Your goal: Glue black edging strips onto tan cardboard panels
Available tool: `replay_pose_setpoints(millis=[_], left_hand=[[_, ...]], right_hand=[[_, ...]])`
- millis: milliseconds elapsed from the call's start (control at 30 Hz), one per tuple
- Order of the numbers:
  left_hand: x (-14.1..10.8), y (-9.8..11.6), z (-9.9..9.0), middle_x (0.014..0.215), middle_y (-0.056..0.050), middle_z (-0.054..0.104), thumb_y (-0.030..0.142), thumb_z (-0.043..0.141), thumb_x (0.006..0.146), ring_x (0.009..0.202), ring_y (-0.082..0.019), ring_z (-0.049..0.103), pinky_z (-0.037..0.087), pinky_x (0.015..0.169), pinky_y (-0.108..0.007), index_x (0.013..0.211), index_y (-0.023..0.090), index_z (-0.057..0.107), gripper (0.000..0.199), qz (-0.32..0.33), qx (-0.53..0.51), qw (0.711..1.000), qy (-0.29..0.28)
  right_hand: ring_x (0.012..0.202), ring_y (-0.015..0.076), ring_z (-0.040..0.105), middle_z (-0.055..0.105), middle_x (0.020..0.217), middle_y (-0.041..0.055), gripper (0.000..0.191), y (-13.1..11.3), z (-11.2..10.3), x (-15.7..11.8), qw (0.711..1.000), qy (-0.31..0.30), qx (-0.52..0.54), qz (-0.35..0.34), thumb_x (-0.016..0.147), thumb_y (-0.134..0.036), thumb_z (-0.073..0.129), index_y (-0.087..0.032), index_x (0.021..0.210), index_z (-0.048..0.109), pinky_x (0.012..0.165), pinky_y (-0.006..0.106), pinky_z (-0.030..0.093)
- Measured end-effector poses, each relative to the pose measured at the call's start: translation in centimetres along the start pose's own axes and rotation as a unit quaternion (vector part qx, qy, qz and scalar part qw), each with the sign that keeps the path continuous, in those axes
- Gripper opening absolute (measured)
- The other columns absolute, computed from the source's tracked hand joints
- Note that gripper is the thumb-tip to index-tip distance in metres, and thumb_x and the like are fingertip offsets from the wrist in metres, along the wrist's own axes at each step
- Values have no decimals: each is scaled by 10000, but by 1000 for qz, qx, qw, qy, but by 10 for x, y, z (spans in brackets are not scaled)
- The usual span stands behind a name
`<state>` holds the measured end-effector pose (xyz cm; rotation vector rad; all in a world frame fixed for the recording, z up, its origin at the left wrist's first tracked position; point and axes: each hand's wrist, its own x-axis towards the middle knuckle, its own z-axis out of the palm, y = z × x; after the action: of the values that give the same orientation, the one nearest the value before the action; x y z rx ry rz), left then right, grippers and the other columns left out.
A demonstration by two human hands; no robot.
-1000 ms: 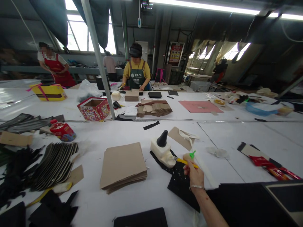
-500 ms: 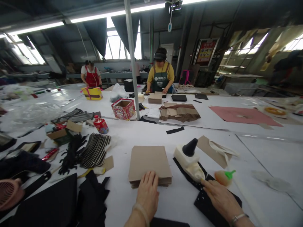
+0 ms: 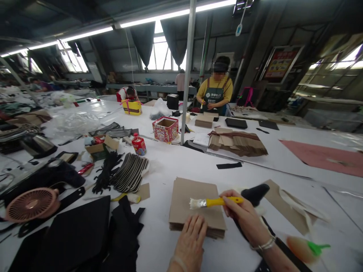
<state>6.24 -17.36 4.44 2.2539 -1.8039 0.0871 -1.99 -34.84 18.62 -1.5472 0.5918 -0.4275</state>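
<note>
I see my right hand pinching the yellow handle of a small glue brush, its white bristles hanging just over the top sheet of the stack of brown cardboard sheets. My left hand lies flat, fingers together, pressing on the stack's near edge. The top sheet looks dry and bare, so I judge the gluing has hardly begun: no wet streak shows, and the whole stack is left to coat. The sheets are matte, square-cut and stiff, slightly fanned at the near edge. Right of the stack, a black cone-shaped nozzle pokes out behind my right hand. Left of the stack lies a fan of curved black pieces, and further left a round pink fan.
</note>
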Motion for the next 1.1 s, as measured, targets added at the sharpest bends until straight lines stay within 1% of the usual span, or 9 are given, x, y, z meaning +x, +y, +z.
replay_pose_setpoints(millis=[167,333,433,600,700,800,967,1033,1100], left_hand=[[2,-8,10,1431,-11,370,419,487,830,1321,-215,282,406,1007,-376,1387,171,253,653,25,47,994,97],[10,-10,16,1277,34,553,393,482,841,1265,-181,364,390,978,-318,1246,227,488,438,16,80,972,221],[16,-10,19,1189,52,614,321,470,854,1203,-161,428,362,979,-301,1161,257,556,326,3,78,959,271],[25,-11,20,1062,45,670,213,382,885,1061,-140,532,377,941,-291,1032,270,618,284,0,29,947,321],[27,-16,19,1044,18,671,237,296,915,997,-152,567,424,858,-293,991,263,626,340,-29,-4,951,309],[26,-23,13,1035,2,665,285,253,924,989,-185,577,460,800,-312,999,254,616,372,-28,-12,959,282],[27,-29,-5,1012,-8,657,145,389,864,968,-189,589,493,825,-297,1016,237,587,266,-18,-29,983,182],[28,-30,-10,1045,-17,645,96,455,818,979,-200,588,503,838,-311,1013,239,578,271,-26,-27,990,137],[29,-30,-13,1084,-18,631,90,521,782,1011,-223,576,512,845,-342,1022,247,569,291,-30,-22,994,105]], right_hand=[[437,96,386,432,470,-73,358,2,54,41,994,-98,-26,38,742,-555,555,-200,750,513,453,228,307],[418,89,383,425,460,-81,273,13,77,69,986,-145,-70,37,763,-472,514,-200,740,510,432,216,304],[450,92,419,453,492,-76,196,20,78,89,988,-120,-96,6,774,-386,509,-193,746,525,464,218,340],[476,101,441,476,495,-70,166,25,64,118,992,-24,-121,-21,788,-346,475,-194,748,527,487,224,348],[456,106,443,476,479,-71,173,28,44,121,990,3,-139,-17,779,-352,468,-193,736,521,473,230,351],[445,113,439,472,465,-70,197,28,10,115,984,23,-174,-11,776,-370,466,-188,733,528,468,240,347],[472,131,422,457,462,-68,208,8,-45,94,966,48,-255,-15,793,-381,473,-202,704,531,518,269,336],[543,144,447,500,542,-47,190,-2,-52,80,953,34,-299,-44,813,-363,472,-209,727,542,573,282,341],[646,162,475,547,660,-11,174,-10,-46,61,918,-32,-379,-109,850,-312,434,-208,768,548,645,299,355]])
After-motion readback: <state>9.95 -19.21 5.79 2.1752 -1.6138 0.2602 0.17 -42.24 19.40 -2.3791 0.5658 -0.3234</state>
